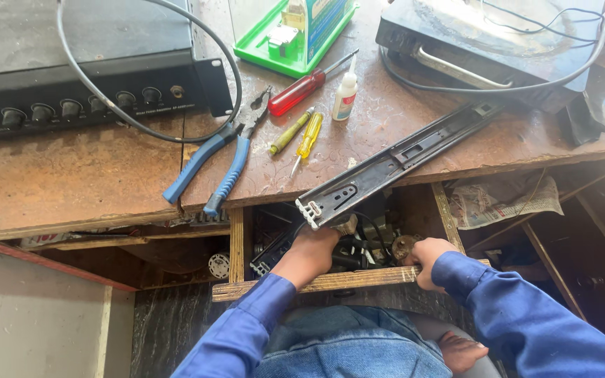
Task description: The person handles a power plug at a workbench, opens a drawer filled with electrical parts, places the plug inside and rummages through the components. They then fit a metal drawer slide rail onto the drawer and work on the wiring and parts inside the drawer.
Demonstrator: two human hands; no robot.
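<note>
My left hand (311,253) reaches down into an open wooden drawer (330,281) full of dark metal parts, its fingers buried among them; what it holds is hidden. My right hand (427,260) grips the drawer's front edge at the right. Both arms wear blue sleeves. A long black metal drawer slide (393,162) lies slanted across the table edge, its near end hanging over the drawer just above my left hand.
On the worn brown table (71,175) lie blue-handled pliers (215,164), a red screwdriver (302,89), two yellow screwdrivers (308,136), a small white glue bottle (345,94), a green tray (274,52), a black amplifier with knobs (71,105) and a black appliance (477,35). Newspaper (498,203) sits under the table.
</note>
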